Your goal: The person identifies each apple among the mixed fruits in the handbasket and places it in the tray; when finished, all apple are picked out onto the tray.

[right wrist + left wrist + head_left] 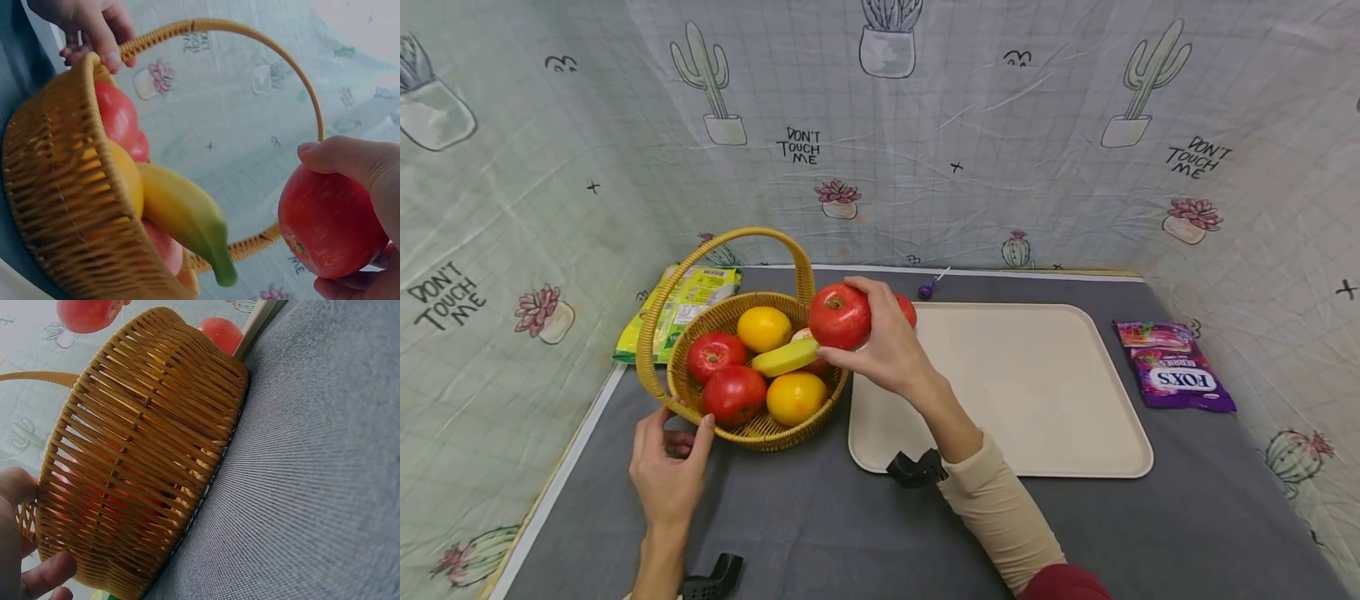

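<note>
My right hand [891, 346] holds a red apple [840, 317] above the right side of a yellow wicker basket [805, 432]. In the right wrist view, thumb and fingers grip the apple [331, 222] from opposite sides. My left hand [670, 467] pinches the basket's near-left rim, beside the foot of its tall handle [760, 232]. Inside lie two red apples [735, 396], two yellow-orange fruits [797, 398], a banana [786, 357] and a reddish fruit partly hidden beneath it. Another red apple [907, 311] shows behind my right hand, at the tray's far-left corner.
A beige tray [1037, 392] lies right of the basket. Beyond its far edge is a purple lollipop [927, 291]. A purple Fox's candy bag [1176, 367] lies at the right; a green-yellow packet [703, 287] is behind the basket. Patterned cloth surrounds the grey table [790, 525].
</note>
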Demonstrator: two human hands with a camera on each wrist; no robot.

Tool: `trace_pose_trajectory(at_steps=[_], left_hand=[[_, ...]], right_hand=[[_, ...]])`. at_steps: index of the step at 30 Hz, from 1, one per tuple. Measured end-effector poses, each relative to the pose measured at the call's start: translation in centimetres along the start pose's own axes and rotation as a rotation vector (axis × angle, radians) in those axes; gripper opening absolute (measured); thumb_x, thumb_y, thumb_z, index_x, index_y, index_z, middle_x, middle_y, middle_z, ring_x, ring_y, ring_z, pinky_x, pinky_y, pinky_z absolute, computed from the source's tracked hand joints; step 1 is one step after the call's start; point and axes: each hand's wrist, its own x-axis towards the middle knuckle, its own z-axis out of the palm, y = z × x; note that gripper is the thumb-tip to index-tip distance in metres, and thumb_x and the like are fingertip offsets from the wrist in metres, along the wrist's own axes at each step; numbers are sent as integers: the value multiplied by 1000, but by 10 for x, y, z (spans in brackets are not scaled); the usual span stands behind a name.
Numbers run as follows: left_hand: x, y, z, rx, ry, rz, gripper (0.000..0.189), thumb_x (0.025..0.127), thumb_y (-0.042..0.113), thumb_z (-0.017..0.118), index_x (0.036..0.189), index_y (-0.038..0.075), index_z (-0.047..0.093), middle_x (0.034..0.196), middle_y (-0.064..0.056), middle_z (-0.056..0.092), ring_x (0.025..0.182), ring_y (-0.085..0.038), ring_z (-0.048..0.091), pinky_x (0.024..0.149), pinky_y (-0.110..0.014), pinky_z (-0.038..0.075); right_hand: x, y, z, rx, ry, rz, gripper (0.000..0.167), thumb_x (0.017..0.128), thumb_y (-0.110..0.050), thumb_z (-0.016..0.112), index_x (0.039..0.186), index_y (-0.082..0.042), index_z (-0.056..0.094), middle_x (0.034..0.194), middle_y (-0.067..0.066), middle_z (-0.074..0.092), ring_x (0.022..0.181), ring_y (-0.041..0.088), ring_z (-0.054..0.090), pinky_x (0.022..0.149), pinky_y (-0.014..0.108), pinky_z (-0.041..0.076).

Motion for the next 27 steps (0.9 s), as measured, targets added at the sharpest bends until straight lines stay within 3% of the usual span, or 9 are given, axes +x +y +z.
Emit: trace_pose_trajectory(at_steps=[7,12,14,21,27], left_hand=[[0,0,1,2,18,1,49,79,8,82,124,-4,64,103,-19,60,65,9,51,65,-2,42],[0,1,0,4,11,-8,49,80,10,82,124,-3,64,101,11,57,66,10,51,66,-2,43],[1,2,0,4,6,-10,49,80,10,82,124,-3,64,103,18,52,66,11,51,66,-2,43],[0,2,-1,-1,5,8,50,80,9,81,124,-4,64,104,-22,61,66,11,51,66,-2,42],[0,3,-2,-1,-1,-7,49,81,11,81,125,-2,64,104,-20,60,65,11,51,65,-3,43]], right_hand=[[2,11,-15,23,58,33,86,74,-25,86,143,-12,39,138,11,48,123,26,53,99,45,54],[3,20,-26,34,99,88,85,74,-24,85,143,-12,38,140,11,47,124,26,52,99,46,54],[4,24,-30,35,117,106,86,74,-24,85,144,-11,38,141,11,47,125,27,52,99,47,54],[5,40,-43,32,155,196,90,75,-26,84,149,-10,35,142,12,46,126,29,52,99,50,53],[6,55,-53,22,180,259,90,75,-27,83,149,-12,34,142,12,46,128,30,51,100,52,53]])
